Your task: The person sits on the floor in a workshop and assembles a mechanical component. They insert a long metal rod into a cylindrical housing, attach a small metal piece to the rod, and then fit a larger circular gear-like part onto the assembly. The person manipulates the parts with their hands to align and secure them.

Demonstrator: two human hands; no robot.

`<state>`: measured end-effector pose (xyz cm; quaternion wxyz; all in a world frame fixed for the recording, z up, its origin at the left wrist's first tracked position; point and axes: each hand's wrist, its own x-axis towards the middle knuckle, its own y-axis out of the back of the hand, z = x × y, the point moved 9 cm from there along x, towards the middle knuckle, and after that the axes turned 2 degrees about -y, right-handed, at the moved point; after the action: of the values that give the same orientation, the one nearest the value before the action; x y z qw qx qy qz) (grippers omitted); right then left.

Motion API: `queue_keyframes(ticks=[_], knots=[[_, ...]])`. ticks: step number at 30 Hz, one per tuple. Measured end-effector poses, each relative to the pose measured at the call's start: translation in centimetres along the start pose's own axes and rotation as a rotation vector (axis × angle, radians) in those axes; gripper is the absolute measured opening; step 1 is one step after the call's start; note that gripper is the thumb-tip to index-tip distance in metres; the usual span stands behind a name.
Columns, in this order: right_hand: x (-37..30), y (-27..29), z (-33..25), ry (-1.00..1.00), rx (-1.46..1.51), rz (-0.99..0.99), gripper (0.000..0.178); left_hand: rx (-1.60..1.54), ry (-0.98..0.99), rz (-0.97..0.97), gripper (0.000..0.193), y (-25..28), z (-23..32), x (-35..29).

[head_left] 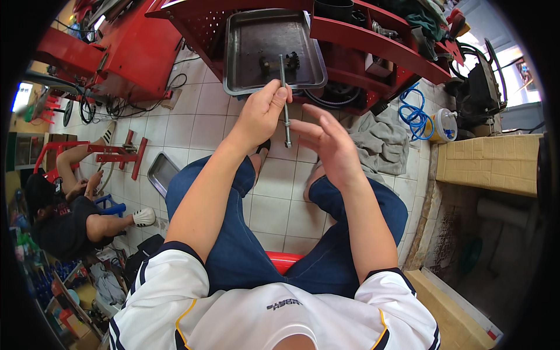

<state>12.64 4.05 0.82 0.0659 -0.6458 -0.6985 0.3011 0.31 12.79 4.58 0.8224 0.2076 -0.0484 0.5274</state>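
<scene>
by the metal tray [265, 35], clasp the slim rod [286, 119] firmly in the closed left grip [267, 109] and poise the open right grip [333, 143] just beside its near end.

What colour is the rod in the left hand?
The rod is silvery grey, clearest in head view.

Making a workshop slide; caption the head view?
Left hand grips a long metal rod near a metal tray, right hand open alongside.
</scene>
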Motion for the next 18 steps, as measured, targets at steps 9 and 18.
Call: queue_keyframes(ticks=[9,18], knots=[[0.3,1.4,-0.6,0.094,-0.160,0.103,0.063,-0.049,0.076,-0.049,0.033,-0.4,-0.3,-0.1],[0.7,-0.3,2.2,-0.117,0.087,-0.085,0.084,-0.321,0.220,-0.341,0.031,-5.7,0.8,-2.1]])
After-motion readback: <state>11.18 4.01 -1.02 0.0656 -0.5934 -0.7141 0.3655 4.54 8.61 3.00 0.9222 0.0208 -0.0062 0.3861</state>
